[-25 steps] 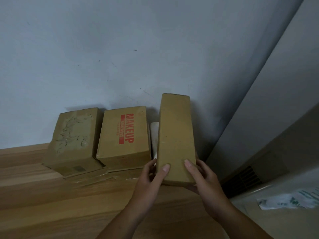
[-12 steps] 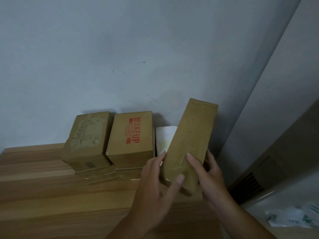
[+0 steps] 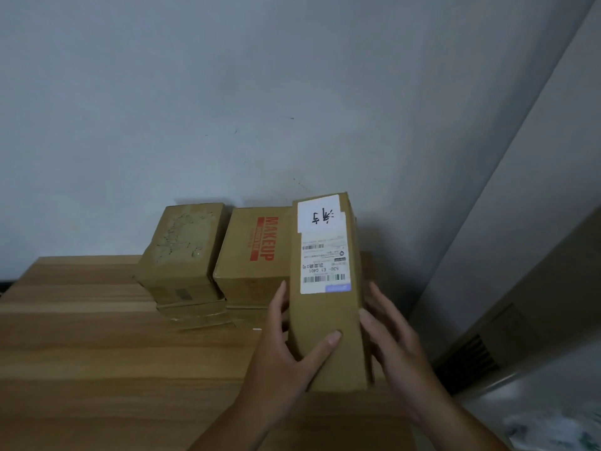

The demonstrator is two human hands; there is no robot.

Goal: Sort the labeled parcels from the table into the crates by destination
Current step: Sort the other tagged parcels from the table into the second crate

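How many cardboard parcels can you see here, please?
3: the long labelled parcel between the left hand and right hand; the MAKEUP box behind it; a scuffed box further left. More may lie hidden underneath.

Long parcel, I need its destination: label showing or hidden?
Showing: a shipping label and handwritten slip face the camera on the long parcel.
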